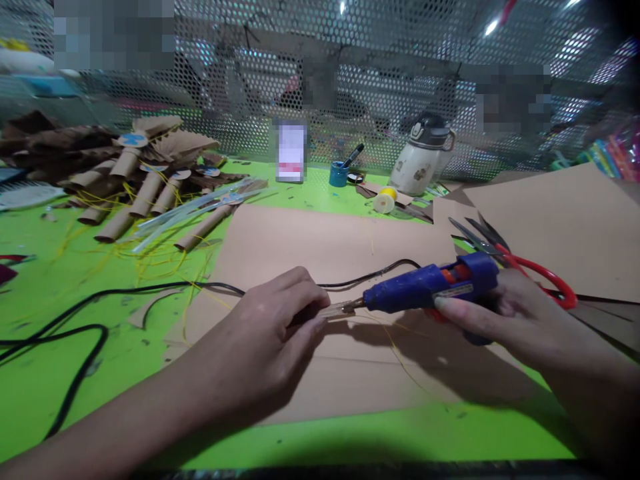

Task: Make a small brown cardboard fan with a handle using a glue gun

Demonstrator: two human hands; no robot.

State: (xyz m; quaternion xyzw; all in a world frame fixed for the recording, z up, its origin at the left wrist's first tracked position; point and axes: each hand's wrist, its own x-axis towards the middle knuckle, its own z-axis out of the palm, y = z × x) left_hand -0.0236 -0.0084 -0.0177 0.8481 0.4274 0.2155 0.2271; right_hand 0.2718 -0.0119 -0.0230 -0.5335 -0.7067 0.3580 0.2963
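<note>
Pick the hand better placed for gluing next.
Likely right: the right hand grips the blue plastic glue gun, its metal nozzle at the thin clear strip in the left hand.

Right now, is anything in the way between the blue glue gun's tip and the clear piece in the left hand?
Nothing visible is in the way. The right hand holds the blue glue gun, its tip right at the clear piece in the left hand. The black cord lies behind, not between.

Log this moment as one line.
left hand: pinching thin clear strip | right hand: gripping blue hot-glue gun | nozzle: at strip's end | beneath: brown paper sheet | nearby: red-handled scissors, yellow thread spool
</note>
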